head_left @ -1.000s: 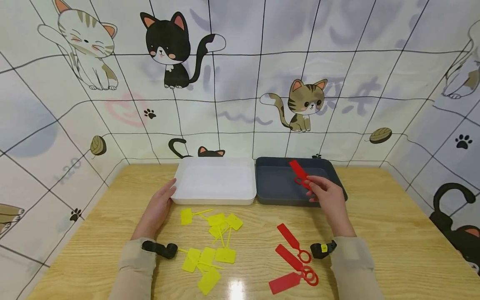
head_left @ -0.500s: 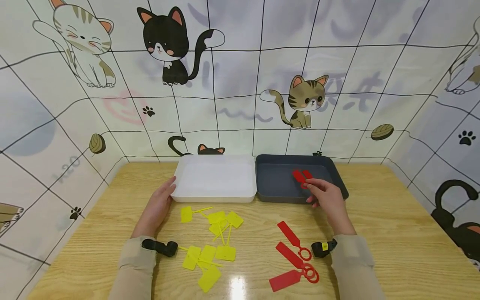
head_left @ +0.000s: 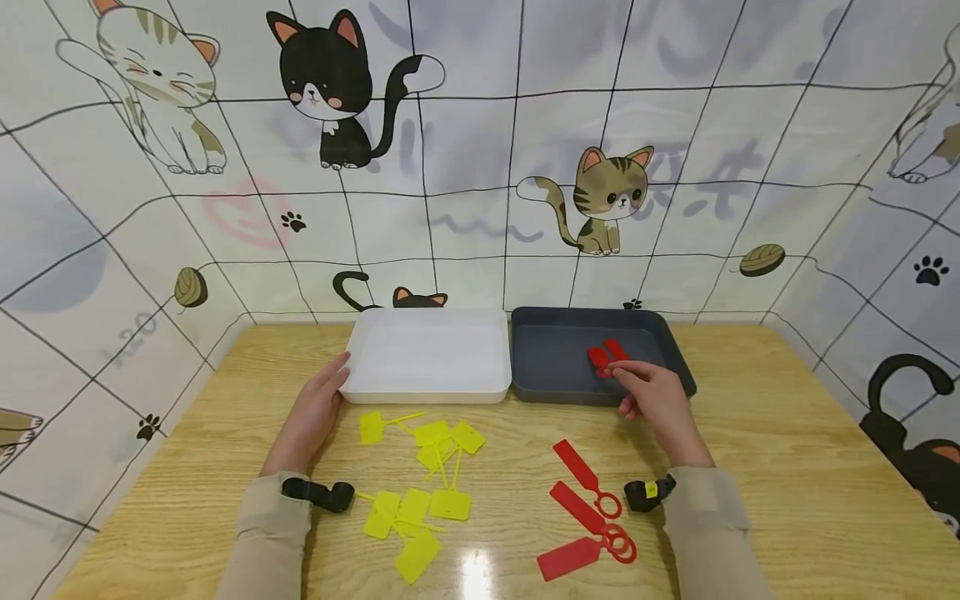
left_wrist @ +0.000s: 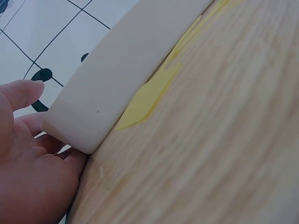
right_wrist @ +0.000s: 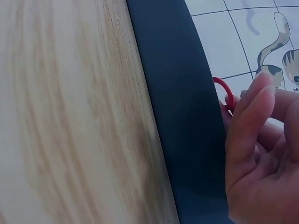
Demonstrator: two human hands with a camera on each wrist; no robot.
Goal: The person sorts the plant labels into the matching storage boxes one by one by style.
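In the head view, my right hand (head_left: 660,407) is over the front of the dark tray (head_left: 547,387), pinching a red plastic ring tag (head_left: 597,357) between thumb and fingers. A second red tag (head_left: 617,348) lies beside it in that tray. The right wrist view shows only the tag's red ring (right_wrist: 224,88) at the fingertips, above the dark rim. My left hand (head_left: 315,412) rests against the left side of the white tray (head_left: 427,397), fingers fairly straight. From the left wrist, the fingers touch the tray's corner (left_wrist: 74,133) and the thumb stands apart from it.
Yellow cable-tie tags (head_left: 450,505) lie scattered on the wooden table (head_left: 772,467) before the white tray. Several red ring tags (head_left: 576,508) lie in front of the dark tray. The two trays stand side by side near the cat-print backdrop (head_left: 480,167).
My right hand has lowered the red tag into the dark tray, and the second red tag there has come into view. My left hand stays at the white tray.
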